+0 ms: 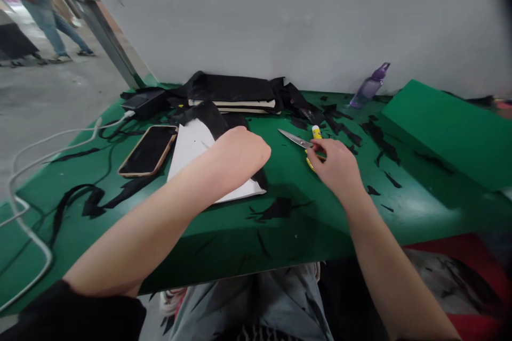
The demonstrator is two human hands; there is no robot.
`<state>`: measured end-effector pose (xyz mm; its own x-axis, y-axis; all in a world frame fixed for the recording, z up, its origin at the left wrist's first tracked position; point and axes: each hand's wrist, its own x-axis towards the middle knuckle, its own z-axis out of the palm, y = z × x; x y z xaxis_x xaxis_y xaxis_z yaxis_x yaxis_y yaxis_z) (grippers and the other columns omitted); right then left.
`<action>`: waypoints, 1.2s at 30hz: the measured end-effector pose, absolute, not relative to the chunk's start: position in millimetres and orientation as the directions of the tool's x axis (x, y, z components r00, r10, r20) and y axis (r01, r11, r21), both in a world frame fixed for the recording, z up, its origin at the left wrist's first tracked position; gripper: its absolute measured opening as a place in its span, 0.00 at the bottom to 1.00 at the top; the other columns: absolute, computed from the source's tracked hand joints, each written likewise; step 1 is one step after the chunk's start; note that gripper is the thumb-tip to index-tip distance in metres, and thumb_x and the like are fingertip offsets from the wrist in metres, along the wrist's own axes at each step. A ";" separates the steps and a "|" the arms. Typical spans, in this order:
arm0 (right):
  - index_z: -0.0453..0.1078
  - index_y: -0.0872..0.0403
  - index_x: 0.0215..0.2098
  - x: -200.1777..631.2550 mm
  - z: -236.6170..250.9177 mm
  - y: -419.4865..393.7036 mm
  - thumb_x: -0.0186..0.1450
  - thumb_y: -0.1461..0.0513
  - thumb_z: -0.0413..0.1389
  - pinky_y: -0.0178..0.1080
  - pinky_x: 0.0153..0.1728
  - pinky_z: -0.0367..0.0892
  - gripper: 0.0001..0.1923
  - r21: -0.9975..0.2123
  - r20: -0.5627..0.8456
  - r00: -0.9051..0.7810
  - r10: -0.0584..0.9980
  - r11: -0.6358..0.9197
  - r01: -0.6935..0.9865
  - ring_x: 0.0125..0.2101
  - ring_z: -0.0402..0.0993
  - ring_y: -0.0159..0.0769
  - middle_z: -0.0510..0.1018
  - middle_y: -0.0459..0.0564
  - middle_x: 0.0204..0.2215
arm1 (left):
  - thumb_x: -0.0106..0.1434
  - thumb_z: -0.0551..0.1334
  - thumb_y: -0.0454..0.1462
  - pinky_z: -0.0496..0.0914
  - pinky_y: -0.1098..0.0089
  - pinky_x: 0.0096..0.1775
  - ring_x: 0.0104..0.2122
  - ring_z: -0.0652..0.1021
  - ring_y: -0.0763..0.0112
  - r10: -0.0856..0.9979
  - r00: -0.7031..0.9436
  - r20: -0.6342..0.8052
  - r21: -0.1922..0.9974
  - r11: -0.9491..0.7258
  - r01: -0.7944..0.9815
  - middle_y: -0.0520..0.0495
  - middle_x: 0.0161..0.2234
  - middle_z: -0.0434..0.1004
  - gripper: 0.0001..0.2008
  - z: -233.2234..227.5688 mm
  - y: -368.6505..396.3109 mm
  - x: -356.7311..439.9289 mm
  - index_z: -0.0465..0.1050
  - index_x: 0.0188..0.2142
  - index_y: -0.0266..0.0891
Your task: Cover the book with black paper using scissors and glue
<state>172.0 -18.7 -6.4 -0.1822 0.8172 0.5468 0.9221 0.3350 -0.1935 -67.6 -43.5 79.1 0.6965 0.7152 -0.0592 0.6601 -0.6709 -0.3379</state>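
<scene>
1. Scissors (306, 146): they lie flat on the green table (288, 218), just right of the white sheet (192, 152), which serves as the landmark here. The yellow handles sit under the right hand (336, 168); the steel blades stick out from it toward the sheet.

2. Handling, as a judgement: light, rigid, with smooth plastic handles and a hard, pointed metal tip. Not fragile, but the point calls for care. The handle loops are the place to take hold, never the blades.

3. Direction: the long axis runs roughly left to right across the table, tilted a little away from the person at the tip end. The tip points toward the white sheet and the far side; the handles point away from it. The blades look closed together.

4. Right hand: palm down over the handles, fingers curled loosely and touching them. Whether the fingers are through the loops is hidden, so a firm grip cannot be told.

5. Left hand (240, 154): it rests on the white sheet's near right part, fingers curled under in a loose fist. Whether it holds anything cannot be seen.

6. Around the sheet: a phone (148, 152) just to its left, black scraps (280, 208) near its lower right corner and beyond the scissors, a glue stick (316, 131) just past the handles.
</scene>
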 end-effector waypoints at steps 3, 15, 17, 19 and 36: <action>0.68 0.58 0.50 206.2 -15.1 -5.1 0.64 0.56 0.49 0.46 0.43 0.64 0.20 -0.099 0.377 -0.180 0.909 0.233 0.968 0.46 0.68 0.47 0.75 0.59 0.44 | 0.40 0.55 0.21 0.53 0.68 0.24 0.15 0.56 0.77 0.710 0.703 -0.026 -0.298 -0.677 0.673 0.56 0.14 0.53 0.13 79.0 -40.7 -70.0 0.56 0.15 0.39; 0.68 0.57 0.44 217.9 -24.6 11.5 0.59 0.58 0.52 0.40 0.31 0.62 0.17 0.040 0.153 -0.164 0.974 0.160 0.986 0.33 0.71 0.40 0.75 0.55 0.36 | 0.43 0.56 0.24 0.48 0.67 0.24 0.15 0.47 0.79 0.677 0.725 -0.127 0.041 -0.726 0.686 0.58 0.14 0.43 0.12 85.4 -25.4 -82.6 0.58 0.11 0.40; 0.69 0.57 0.41 213.9 -23.0 10.8 0.58 0.59 0.51 0.39 0.29 0.60 0.14 0.053 0.162 -0.133 0.978 0.126 0.991 0.31 0.71 0.39 0.75 0.54 0.34 | 0.46 0.57 0.25 0.51 0.68 0.25 0.15 0.52 0.79 0.656 0.747 -0.105 0.083 -0.743 0.664 0.57 0.13 0.50 0.10 83.9 -22.1 -86.7 0.65 0.14 0.39; 0.69 0.56 0.36 211.6 -20.0 4.7 0.58 0.58 0.51 0.39 0.27 0.58 0.12 0.065 0.182 -0.092 0.979 0.082 0.995 0.29 0.70 0.39 0.75 0.54 0.31 | 0.48 0.58 0.27 0.54 0.69 0.26 0.15 0.59 0.78 0.668 0.731 -0.143 0.131 -0.719 0.682 0.56 0.14 0.59 0.09 83.5 -19.3 -89.9 0.69 0.17 0.39; 0.65 0.50 0.42 228.8 -15.8 -100.9 0.54 0.52 0.61 0.44 0.38 0.70 0.21 -0.689 0.417 0.246 0.875 0.128 0.713 0.35 0.73 0.40 0.74 0.51 0.37 | 0.56 0.61 0.30 0.60 0.72 0.26 0.28 0.75 0.70 0.637 0.694 -0.337 0.292 -0.630 0.720 0.48 0.30 0.80 0.07 78.6 -3.0 -100.7 0.78 0.29 0.36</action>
<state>228.8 -100.9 -15.8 0.2461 0.8749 0.4172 0.7130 0.1281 -0.6893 -100.7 -3.0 78.6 0.6935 0.6368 -0.3369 0.7200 -0.6298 0.2916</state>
